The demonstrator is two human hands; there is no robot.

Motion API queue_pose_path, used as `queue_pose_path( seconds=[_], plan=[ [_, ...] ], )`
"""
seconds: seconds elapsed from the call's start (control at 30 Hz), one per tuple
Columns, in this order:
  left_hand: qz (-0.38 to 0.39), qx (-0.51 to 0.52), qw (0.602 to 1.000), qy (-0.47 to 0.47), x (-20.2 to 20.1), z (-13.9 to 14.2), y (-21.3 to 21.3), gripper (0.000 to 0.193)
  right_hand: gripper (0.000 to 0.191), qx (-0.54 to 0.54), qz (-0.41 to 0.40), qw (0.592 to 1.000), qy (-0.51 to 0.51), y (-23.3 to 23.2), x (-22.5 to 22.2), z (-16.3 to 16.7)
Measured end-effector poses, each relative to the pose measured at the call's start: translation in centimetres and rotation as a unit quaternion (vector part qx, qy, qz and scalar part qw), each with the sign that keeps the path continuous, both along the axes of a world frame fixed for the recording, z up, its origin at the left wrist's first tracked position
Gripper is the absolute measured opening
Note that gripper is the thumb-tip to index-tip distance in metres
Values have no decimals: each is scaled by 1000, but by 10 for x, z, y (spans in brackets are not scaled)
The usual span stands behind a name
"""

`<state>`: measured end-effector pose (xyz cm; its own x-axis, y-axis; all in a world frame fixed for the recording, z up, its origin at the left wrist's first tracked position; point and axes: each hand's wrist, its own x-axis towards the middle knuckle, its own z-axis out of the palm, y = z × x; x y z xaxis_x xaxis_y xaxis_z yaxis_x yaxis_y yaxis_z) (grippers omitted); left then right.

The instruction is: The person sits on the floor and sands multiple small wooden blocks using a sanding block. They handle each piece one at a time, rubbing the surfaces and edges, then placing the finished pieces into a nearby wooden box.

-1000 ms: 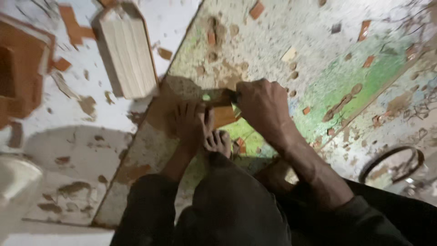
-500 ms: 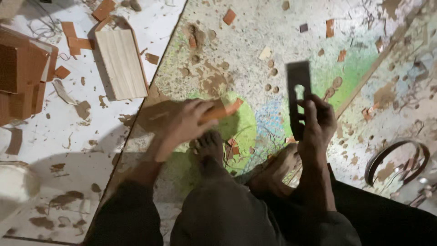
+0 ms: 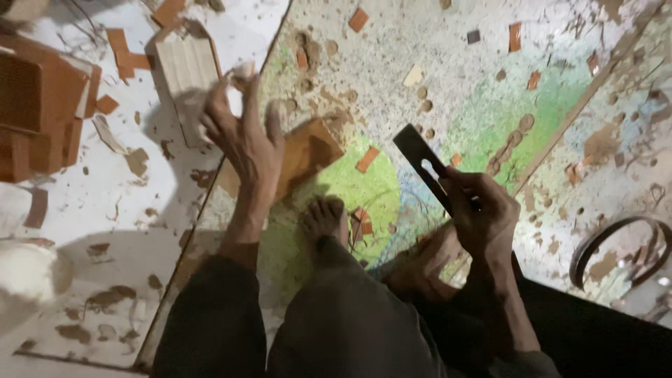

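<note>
- Your right hand (image 3: 483,217) pinches the flat dark slotted metal blade (image 3: 425,162), grip pressed together; likely stiff, sharp-edged: hold mid-body.
- Your left hand (image 3: 241,136) hangs spread above the orange-brown wooden block (image 3: 308,150) on the floor (image 3: 490,84); likely light and rigid.

The flat blade (image 3: 423,168) gripped in the right hand (image 3: 483,217) looks like dark, matt metal with a slot cut through it. The block (image 3: 308,150) by the left hand (image 3: 241,136) is bare, matt brown wood, and the ribbed piece (image 3: 187,70) is pale unfinished wood. The floor board (image 3: 483,91) is rough, paint-stained and strewn with chips.
</note>
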<state>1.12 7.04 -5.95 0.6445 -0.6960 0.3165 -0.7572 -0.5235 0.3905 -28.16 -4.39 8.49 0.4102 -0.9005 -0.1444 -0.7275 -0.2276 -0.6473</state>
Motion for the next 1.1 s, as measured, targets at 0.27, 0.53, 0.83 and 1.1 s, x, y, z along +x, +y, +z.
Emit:
queue_pose_path(
  seconds=[0.27,0.53,0.83,1.1],
  plan=[
    [-18,-46,987,153,-49,-33,19,16,9,-106,231,959,126,-12,60,-37],
    [13,26,998,60,-39,-26,17,15,22,-79,317,935,135,-28,145,-24],
    [6,6,982,188,-44,-31,20,10,13,39,355,906,228,-52,207,-32],
    [-3,-12,993,118,-40,-32,13,15,20,111,344,901,239,-102,170,-83]
  ],
)
